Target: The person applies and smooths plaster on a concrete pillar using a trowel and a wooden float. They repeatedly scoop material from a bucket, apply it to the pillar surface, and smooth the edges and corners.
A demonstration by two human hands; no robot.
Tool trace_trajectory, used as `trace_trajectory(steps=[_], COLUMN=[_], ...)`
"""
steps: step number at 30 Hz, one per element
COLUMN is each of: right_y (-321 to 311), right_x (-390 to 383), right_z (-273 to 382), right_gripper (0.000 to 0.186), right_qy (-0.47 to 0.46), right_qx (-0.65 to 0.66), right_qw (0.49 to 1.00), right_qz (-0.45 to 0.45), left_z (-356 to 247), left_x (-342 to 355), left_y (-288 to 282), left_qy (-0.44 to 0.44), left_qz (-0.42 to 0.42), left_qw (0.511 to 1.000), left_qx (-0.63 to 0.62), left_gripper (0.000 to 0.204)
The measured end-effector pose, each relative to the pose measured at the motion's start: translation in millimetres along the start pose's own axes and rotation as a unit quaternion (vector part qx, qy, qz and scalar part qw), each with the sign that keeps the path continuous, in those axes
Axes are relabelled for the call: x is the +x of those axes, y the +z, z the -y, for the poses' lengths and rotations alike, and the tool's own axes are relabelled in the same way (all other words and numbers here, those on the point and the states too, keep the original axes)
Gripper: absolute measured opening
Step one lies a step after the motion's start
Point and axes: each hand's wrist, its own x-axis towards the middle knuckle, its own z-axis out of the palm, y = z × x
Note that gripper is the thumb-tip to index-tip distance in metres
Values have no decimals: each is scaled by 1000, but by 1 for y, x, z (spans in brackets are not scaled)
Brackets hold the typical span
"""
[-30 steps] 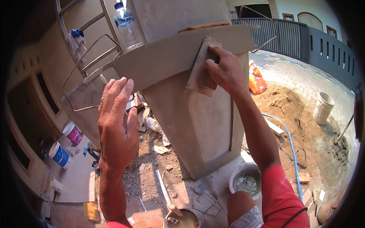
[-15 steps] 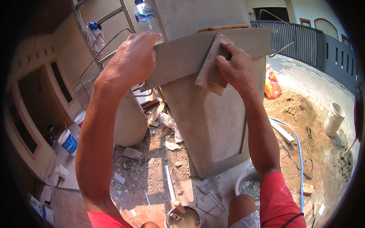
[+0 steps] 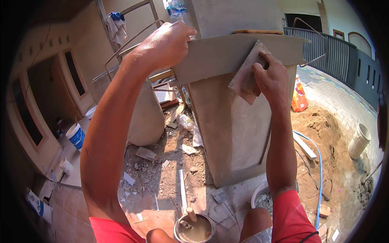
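Note:
My right hand [image 3: 272, 79] grips a plastering float [image 3: 248, 77]. The float lies tilted against the grey plastered ledge [image 3: 219, 54] of a pillar [image 3: 214, 129], its lower end reaching below the ledge's bottom edge. At the ledge's upper left corner is my left hand [image 3: 168, 44], its fingers curled together. Its fingertips are partly hidden, so what they grip, if anything, does not show. Behind that hand stands a clear plastic bottle [image 3: 176, 11]. A wooden strip [image 3: 258, 32] lies on top of the ledge.
Low in front of me stands a bucket [image 3: 196, 239] with grey slurry and a wooden-handled tool. Rubble [image 3: 170, 166] covers the ground left of the pillar. To the right are a sand heap [image 3: 316, 121], a blue hose [image 3: 320, 174] and a grey pail [image 3: 359, 141]. Bent wire [image 3: 314, 54] juts beside the ledge.
The view has swung, so the scene sits farther right. My right hand and the float have slid slightly right along the ledge. My left hand remains at the ledge's left corner.

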Motion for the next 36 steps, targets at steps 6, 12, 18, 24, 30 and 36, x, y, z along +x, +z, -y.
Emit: trace_trajectory(steps=[6, 12, 18, 24, 30, 36], right_y=[42, 9, 7, 40, 12, -66], right_x=[-89, -71, -18, 0, 43, 62], right_z=[28, 16, 22, 48, -4, -57], right_gripper=[51, 51, 37, 39, 43, 60], right_qy=[-160, -272, -474, -560, -588, -439], right_qx=[-37, -131, -330, -343, -323, -465], right_qw=[972, 949, 815, 753, 742, 768], right_qz=[168, 92, 37, 20, -12, 38], left_z=[7, 16, 23, 20, 14, 18], left_x=[1, 1, 2, -4, -9, -7], left_y=[-1, -3, 0, -1, -3, -1], left_qy=[1, -5, 14, 4, -14, -11], left_qz=[0, 14, -17, -22, -11, -14], left_qw=[1000, 998, 998, 997, 997, 998], left_qx=[-28, -59, -67, -78, -74, -64], left_gripper=[51, 52, 54, 58, 58, 54])
